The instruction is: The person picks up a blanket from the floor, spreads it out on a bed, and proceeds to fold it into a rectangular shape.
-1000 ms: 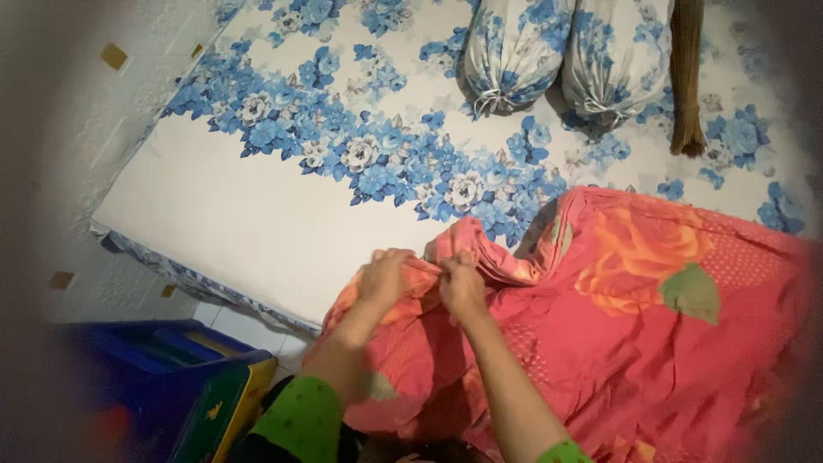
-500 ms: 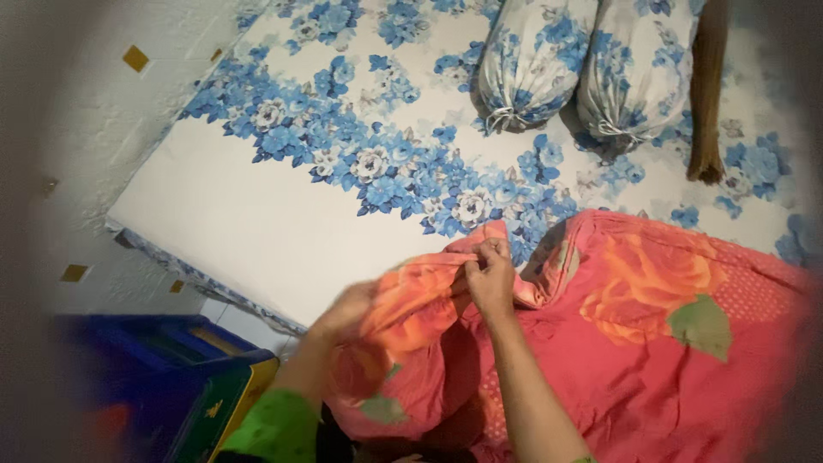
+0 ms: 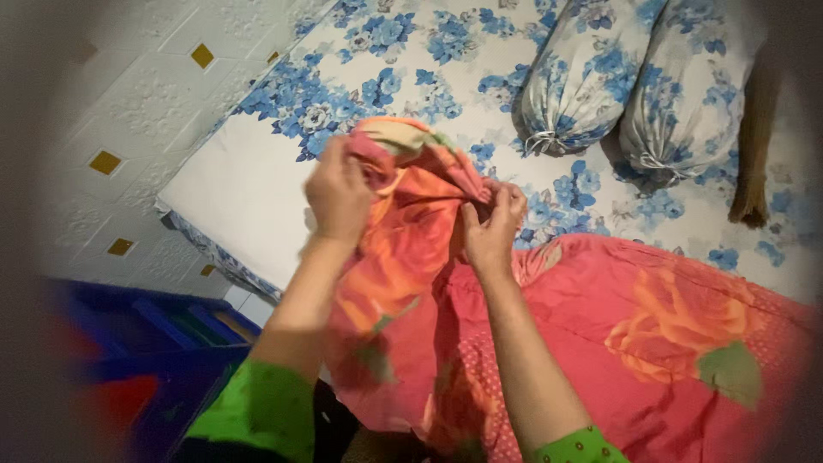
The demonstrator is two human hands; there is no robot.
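Note:
A pink-red blanket (image 3: pixel 651 334) with large orange roses lies bunched over the near right part of a bed. My left hand (image 3: pixel 337 193) grips a raised fold of it near the top, lifted clear of the bed. My right hand (image 3: pixel 491 225) pinches the blanket's edge a little lower and to the right. Cloth hangs between both hands and drapes down over my forearms. The bed sheet (image 3: pixel 249 184) beneath is white with bands of blue flowers.
Two bolster pillows (image 3: pixel 591 73) in the same blue floral cloth lie at the far right. A brown object (image 3: pixel 754 146) lies at the right edge. A white tiled wall (image 3: pixel 129 111) stands left. A blue and red crate (image 3: pixel 146 343) sits on the floor.
Both hands have lifted the blanket's edge up off the bed, the left hand rising most. The view has shifted so the bed appears further right.

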